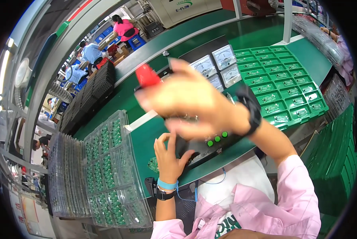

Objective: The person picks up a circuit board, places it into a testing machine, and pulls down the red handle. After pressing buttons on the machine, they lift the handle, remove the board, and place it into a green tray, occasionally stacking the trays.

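Note:
My right hand (192, 97), smeared by motion, is above a black test fixture (200, 157) with its fingers spread. Just beyond its fingertips shows a red handle-like part (147, 75); whether they touch is unclear. My left hand (168, 157) is at the fixture's left side, thumb and fingers apart, with nothing visible between them. Beside its wrist lies a green circuit board (153, 164), partly covered by the hand. Three green buttons (217, 138) line the fixture's front. Behind my right hand are several white analog meters (223, 56). The fixture's middle is mostly hidden.
At right, a green compartment tray (272, 81) holds small boards. Clear plastic trays with green boards (108, 171) stand at left beside a stack of similar trays (68, 175). Green trays (334, 155) are stacked at lower right. People (124, 30) work in the background.

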The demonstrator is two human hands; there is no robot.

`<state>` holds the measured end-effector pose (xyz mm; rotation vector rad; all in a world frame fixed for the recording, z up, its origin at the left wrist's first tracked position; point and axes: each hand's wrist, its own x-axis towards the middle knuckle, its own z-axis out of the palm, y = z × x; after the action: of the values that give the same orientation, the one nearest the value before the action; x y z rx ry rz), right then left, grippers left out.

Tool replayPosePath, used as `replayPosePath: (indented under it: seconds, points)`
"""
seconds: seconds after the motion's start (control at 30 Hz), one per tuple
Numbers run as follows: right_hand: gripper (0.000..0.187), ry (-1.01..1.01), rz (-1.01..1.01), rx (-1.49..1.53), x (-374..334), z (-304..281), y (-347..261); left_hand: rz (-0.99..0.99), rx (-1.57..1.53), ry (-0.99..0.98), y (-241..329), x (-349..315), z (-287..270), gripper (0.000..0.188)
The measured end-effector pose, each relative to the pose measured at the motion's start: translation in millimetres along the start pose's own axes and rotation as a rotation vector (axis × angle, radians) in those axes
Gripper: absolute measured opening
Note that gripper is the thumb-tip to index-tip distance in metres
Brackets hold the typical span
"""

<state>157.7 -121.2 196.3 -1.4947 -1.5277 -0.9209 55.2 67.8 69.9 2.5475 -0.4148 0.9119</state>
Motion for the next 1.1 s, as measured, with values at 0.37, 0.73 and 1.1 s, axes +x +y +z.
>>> replayPosePath:
  seconds: [0.37,0.73,1.1]
  points:
    - [0.031,-0.307,0.014,-0.167,-79.1,21.5,-13.4,-0.49,0.242,0.033,-24.8,-82.6,-34.1,0.023]
    - [0.007,-0.75,0.094,-0.502,-86.7,40.5,-14.6,-0.297,0.115,-0.196,-7.8,-72.8,-35.9,0.018]
    - [0.013,-0.146,0.753,-0.863,-215.9,-199.4,54.0,-0.346,0.002,0.129,16.1,-7.2,-15.8,0.02]
